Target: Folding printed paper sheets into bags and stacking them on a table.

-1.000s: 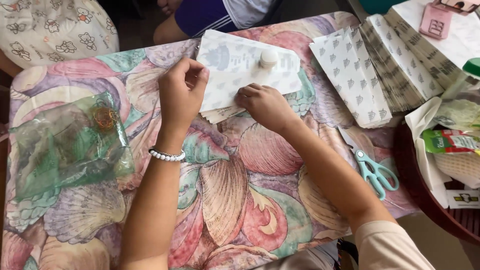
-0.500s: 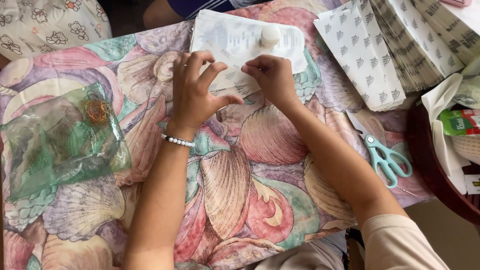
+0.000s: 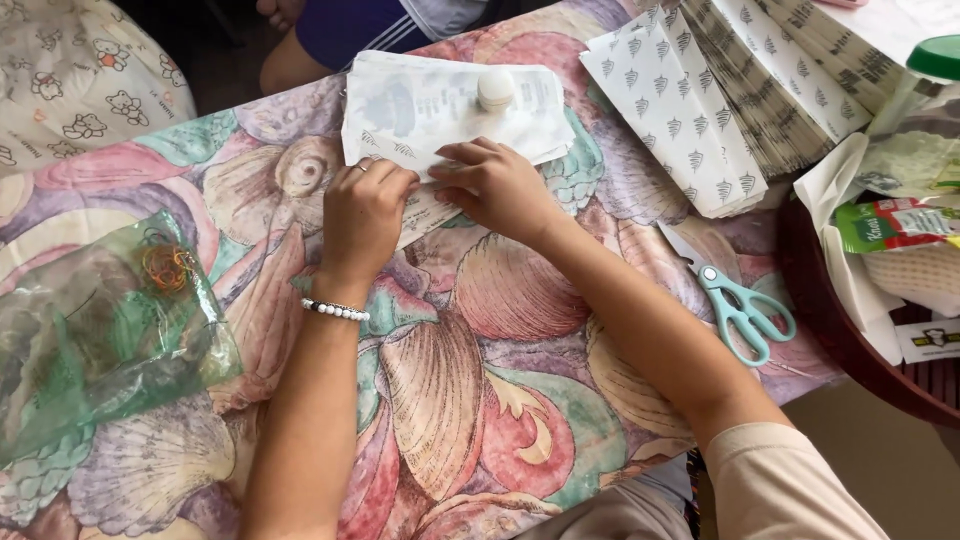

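My left hand (image 3: 362, 210), with a bead bracelet at the wrist, is curled and pinches the near edge of a white paper sheet (image 3: 425, 205) on the table. My right hand (image 3: 500, 185) presses on the same sheet just to the right, fingers bent over its fold. Behind the hands lies a stack of white printed paper sheets (image 3: 440, 100) with a small white glue stick (image 3: 495, 90) standing on top.
A fanned row of folded patterned paper bags (image 3: 720, 90) lies at the far right. Light blue scissors (image 3: 740, 305) rest near the right edge. A green plastic bag (image 3: 95, 330) with rubber bands sits left. A dark round tray (image 3: 850, 340) holds packets. Another person sits across the shell-patterned tablecloth (image 3: 480, 380).
Both hands have drawn closer together on the sheet's near edge. My left hand, open-fingered a second ago, is now curled on the paper.
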